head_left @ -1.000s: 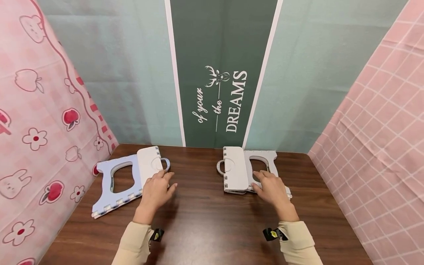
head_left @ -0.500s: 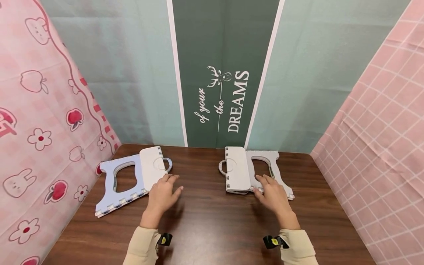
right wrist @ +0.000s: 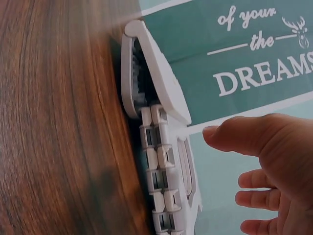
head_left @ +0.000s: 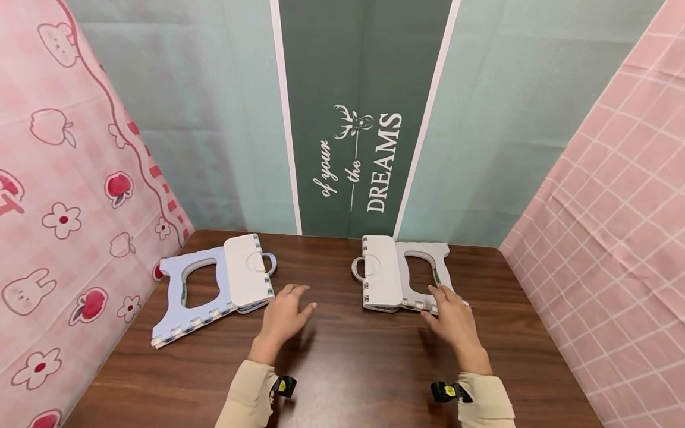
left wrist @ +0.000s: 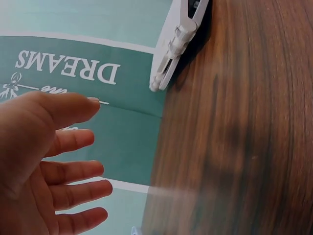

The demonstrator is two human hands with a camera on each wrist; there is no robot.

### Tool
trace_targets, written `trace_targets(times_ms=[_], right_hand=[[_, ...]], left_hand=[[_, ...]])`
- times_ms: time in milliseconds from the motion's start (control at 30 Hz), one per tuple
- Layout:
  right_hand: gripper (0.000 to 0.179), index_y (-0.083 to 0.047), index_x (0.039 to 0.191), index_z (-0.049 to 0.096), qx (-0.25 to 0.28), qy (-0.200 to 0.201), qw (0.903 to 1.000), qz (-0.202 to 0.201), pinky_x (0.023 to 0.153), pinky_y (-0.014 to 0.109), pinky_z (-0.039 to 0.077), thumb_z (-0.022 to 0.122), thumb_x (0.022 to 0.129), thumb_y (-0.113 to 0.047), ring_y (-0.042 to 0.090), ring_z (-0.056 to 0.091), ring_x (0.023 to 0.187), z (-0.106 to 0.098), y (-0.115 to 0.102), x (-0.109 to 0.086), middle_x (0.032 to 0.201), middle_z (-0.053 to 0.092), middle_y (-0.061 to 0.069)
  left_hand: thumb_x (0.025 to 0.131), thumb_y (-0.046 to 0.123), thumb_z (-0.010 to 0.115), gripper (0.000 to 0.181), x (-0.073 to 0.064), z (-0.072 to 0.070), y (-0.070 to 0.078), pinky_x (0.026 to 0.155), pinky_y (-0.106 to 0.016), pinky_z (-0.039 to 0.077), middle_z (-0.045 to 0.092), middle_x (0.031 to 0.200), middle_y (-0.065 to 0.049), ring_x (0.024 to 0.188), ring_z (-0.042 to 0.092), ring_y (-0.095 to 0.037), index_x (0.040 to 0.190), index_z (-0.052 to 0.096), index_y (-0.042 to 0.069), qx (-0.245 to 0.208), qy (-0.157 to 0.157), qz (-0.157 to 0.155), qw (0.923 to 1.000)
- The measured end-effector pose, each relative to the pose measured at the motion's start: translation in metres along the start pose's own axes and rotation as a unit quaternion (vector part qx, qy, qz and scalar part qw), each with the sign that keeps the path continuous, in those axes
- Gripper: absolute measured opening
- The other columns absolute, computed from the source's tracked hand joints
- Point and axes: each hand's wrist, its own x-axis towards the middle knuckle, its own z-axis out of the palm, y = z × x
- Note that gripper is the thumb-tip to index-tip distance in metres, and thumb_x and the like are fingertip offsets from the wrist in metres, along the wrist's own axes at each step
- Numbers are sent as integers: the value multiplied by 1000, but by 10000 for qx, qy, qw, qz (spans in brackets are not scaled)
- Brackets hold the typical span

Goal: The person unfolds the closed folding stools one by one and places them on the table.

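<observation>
Two folding step stools lie folded flat on the wooden table. The blue-and-white folding stool (head_left: 248,270) is on the left, its small loop handle facing the middle. On the right lies a grey-and-white folding stool (head_left: 381,270), its handle also turned inward; its hinged edge (right wrist: 159,166) shows close up in the right wrist view. My left hand (head_left: 283,315) hovers right of the blue stool's near corner, fingers spread and holding nothing. Over the near edge of the grey stool is my right hand (head_left: 453,315), fingers relaxed, the palm apart from the stool in the right wrist view.
The brown wooden table (head_left: 342,368) ends at a hanging green cloth (head_left: 364,71) with white lettering. Pink patterned cloth (head_left: 69,178) hangs at the left, and pink checked cloth (head_left: 605,208) at the right.
My left hand has moved right, off the blue stool and toward the middle. My right hand has drawn slightly right and nearer. Both stools lie as before.
</observation>
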Motion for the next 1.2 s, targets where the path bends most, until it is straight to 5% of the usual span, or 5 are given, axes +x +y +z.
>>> trace_targets(times_ms=[633, 1200], right_hand=[[69, 1, 132, 45, 73, -400, 9979, 511, 79, 66, 32, 76, 74, -18, 54, 35, 115, 1, 30, -3, 133, 35, 35], [71, 4, 132, 43, 134, -557, 9959, 699, 78, 67, 34, 76, 72, -14, 54, 36, 115, 9, 49, -5, 133, 35, 35]], left_hand=[[83, 31, 68, 41, 12, 29, 21, 75, -46, 47, 59, 114, -12, 99, 59, -32, 116, 62, 8, -770, -637, -704, 9925], [85, 30, 66, 41, 26, 53, 34, 84, -49, 44, 59, 116, -12, 106, 55, -34, 118, 60, 6, -1417, -911, -742, 9829]])
